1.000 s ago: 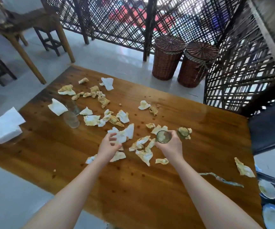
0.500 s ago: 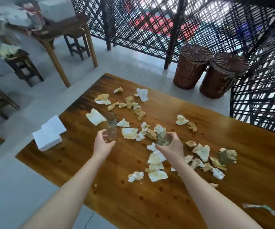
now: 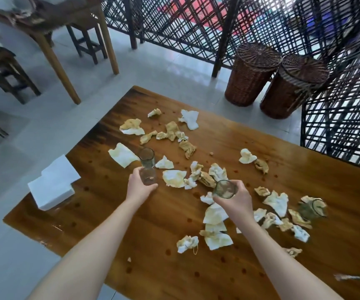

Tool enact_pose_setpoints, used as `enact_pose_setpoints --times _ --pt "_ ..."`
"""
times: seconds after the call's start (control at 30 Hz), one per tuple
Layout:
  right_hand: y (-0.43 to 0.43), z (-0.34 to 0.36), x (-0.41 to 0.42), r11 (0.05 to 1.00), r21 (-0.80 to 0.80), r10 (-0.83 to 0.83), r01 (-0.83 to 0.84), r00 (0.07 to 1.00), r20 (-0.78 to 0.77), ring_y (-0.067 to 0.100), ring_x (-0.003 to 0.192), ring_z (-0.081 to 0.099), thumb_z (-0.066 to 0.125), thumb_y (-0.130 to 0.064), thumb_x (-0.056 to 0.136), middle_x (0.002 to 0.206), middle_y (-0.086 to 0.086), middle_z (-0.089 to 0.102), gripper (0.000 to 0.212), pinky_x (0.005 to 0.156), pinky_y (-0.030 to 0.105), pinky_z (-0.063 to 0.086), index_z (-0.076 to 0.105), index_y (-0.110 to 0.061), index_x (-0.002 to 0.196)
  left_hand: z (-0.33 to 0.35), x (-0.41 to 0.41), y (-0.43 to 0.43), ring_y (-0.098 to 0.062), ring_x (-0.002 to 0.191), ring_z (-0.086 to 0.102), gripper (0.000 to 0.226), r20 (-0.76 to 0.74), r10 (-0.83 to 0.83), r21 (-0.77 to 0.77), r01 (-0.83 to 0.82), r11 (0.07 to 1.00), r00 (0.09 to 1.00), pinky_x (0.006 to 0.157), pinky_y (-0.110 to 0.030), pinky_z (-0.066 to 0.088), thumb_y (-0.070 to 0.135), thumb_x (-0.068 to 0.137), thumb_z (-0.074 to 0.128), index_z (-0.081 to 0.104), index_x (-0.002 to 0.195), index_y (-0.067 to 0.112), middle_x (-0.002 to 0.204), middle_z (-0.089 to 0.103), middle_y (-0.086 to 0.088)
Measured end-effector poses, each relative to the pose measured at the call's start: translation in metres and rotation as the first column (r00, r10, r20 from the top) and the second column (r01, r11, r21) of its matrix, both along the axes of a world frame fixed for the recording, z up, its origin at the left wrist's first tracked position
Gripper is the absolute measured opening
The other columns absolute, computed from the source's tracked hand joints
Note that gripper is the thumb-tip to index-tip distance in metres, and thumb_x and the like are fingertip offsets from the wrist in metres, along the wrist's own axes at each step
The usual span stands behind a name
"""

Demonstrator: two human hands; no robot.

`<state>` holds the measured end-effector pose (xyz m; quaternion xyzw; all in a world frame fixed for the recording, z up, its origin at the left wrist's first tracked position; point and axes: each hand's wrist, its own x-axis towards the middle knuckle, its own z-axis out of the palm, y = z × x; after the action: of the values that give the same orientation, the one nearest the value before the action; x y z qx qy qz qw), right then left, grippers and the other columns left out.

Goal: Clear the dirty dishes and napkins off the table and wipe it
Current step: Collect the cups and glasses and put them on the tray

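A brown wooden table is strewn with several crumpled, stained napkins. My left hand grips a small clear glass standing near the table's left part. A second glass stands just behind it, untouched. My right hand holds another glass a little above the napkins at the table's middle. A further glass sits among napkins at the right.
A stack of clean white napkins overhangs the table's left edge. Two lidded wicker baskets stand on the floor beyond the table, by a dark lattice screen. Another wooden table with stools is at upper left.
My left hand has left the napkins at the middle, moved left and closed round the nearer glass. My right hand keeps its glass. The view has swung to the left.
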<state>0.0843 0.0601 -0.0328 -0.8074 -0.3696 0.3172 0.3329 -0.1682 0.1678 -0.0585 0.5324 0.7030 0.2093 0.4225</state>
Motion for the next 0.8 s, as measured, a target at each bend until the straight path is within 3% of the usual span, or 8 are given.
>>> enact_pose_setpoints --times 0.13,0.33,0.43,0.6,0.7,0.8 --pt "-0.007 -0.002 0.013 0.999 -0.005 -0.045 0.045 0.999 0.008 -0.004 0.08 0.056 0.087 -0.02 0.064 0.089 -0.019 0.056 0.056 0.05 0.004 0.041 0.05 -0.029 0.104 -0.002 0.009 0.002 -0.026 0.124 0.049 0.065 0.002 0.034 0.042 -0.034 0.999 0.999 0.101 -0.033 0.042 0.018 0.078 0.079 0.045 0.134 0.014 0.137 0.048 -0.01" --pt "-0.026 0.0 0.028 0.997 -0.017 -0.068 0.069 0.997 0.037 0.008 0.092 0.055 0.087 -0.021 0.065 0.098 -0.011 0.055 0.06 0.061 0.005 0.038 0.048 -0.026 0.11 0.011 0.034 -0.009 -0.022 0.123 0.048 0.065 0.041 -0.091 0.073 0.088 0.993 0.995 0.097 -0.03 0.042 0.021 0.074 0.083 0.049 0.129 0.016 0.134 0.049 -0.007" --pt "-0.042 0.007 0.037 0.996 0.0 -0.089 0.089 0.996 0.025 0.008 0.094 0.054 0.087 -0.022 0.064 0.097 -0.014 0.053 0.062 0.063 0.007 0.04 0.049 -0.026 0.113 0.02 0.057 -0.018 -0.021 0.122 0.049 0.061 0.072 -0.147 0.092 0.14 0.986 0.986 0.096 -0.029 0.041 0.022 0.073 0.083 0.05 0.125 0.018 0.132 0.051 -0.005" --pt "-0.089 0.022 0.067 0.989 0.018 -0.146 0.146 0.988 0.039 0.011 0.096 0.058 0.085 -0.024 0.065 0.105 -0.009 0.059 0.064 0.069 0.015 0.045 0.051 -0.023 0.119 0.036 0.107 -0.046 -0.022 0.117 0.052 0.063 0.099 -0.297 0.108 0.286 0.952 0.95 0.1 -0.038 0.047 0.021 0.07 0.086 0.051 0.122 0.017 0.126 0.054 -0.008" --pt "-0.133 0.029 0.091 0.975 0.04 -0.219 0.218 0.975 0.044 0.003 0.089 0.058 0.086 -0.022 0.065 0.096 -0.016 0.057 0.06 0.061 0.004 0.04 0.051 -0.025 0.113 0.045 0.143 -0.074 -0.021 0.113 0.054 0.062 0.117 -0.387 0.137 0.371 0.919 0.915 0.097 -0.035 0.048 0.02 0.07 0.086 0.052 0.121 0.015 0.123 0.056 -0.007" --pt "-0.184 0.036 0.113 0.954 0.057 -0.298 0.294 0.951 0.086 0.005 0.089 0.056 0.087 -0.026 0.062 0.093 -0.019 0.054 0.058 0.06 0.002 0.037 0.05 -0.028 0.107 0.053 0.178 -0.11 -0.019 0.112 0.054 0.058 0.141 -0.462 0.157 0.441 0.883 0.875 0.093 -0.031 0.046 0.019 0.072 0.085 0.052 0.12 0.017 0.123 0.057 -0.005"
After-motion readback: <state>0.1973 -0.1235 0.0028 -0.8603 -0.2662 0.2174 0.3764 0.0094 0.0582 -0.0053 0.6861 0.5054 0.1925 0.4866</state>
